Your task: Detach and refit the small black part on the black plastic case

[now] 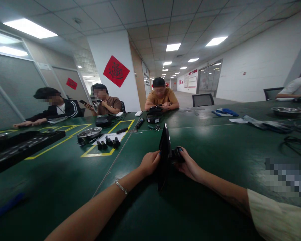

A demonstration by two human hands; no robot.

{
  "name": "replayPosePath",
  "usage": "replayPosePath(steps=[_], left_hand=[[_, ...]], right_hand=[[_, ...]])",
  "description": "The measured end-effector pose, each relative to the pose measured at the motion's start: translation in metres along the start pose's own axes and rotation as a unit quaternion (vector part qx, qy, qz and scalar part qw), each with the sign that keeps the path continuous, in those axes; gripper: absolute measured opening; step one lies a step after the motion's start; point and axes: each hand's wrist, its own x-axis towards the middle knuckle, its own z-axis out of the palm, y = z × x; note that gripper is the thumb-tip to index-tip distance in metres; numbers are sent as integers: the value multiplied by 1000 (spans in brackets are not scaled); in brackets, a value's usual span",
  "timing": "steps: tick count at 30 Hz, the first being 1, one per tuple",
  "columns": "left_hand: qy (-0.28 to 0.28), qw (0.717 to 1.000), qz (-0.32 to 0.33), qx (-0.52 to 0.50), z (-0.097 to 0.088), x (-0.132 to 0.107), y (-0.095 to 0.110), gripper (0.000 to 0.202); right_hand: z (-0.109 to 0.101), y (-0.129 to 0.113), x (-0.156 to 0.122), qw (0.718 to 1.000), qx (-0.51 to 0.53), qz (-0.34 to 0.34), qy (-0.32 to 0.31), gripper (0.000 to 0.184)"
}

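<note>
1. A green table (220,144) stretches out; a person (174,98) in yellow leans on its far side.
2. A long black tray (47,145) lies left, well apart from the hands.
3. A thin black panel (165,154) stands edge-on between both hands, blocking some tabletop.
4. A metal bowl (94,135) sits beyond.
5. The left hand (150,163), half curled, touches the panel; I can't tell how firmly.
6. The right hand (189,164) curls around a black block (178,154) beside it.

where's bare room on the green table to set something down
Bare green table lies between the right hand and the far blue bundle, and between the bracelet and the lower-left blue item. It's crowded around the black cylinders, nearby metal bowl and black tray.
</note>
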Motion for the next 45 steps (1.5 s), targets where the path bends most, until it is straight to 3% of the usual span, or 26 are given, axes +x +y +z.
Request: replayPosePath(steps=[10,18,25,32,38,45], left_hand=[[11,996,-70,-50,2,4,4,55],[4,999,-3,-34,4,4,-5,47],[0,997,-37,-73,3,4,0,53],[-3,998,-3,-56,1,4,-1,46],[-3,997,-38,-68,5,5,-3,52],[1,999,1,-50,5,5,-7,49]], right_hand=[[0,2,2,1000,-23,-9,-17,59],[0,0,1,999,-30,-7,-17,57],[2,-1,1,999,-30,-3,-17,60],[1,0,1,1000,-21,-6,-17,56],[-2,2,4,1000,-24,-5,-14,54],[0,1,2,1000,-19,-5,-16,48]])
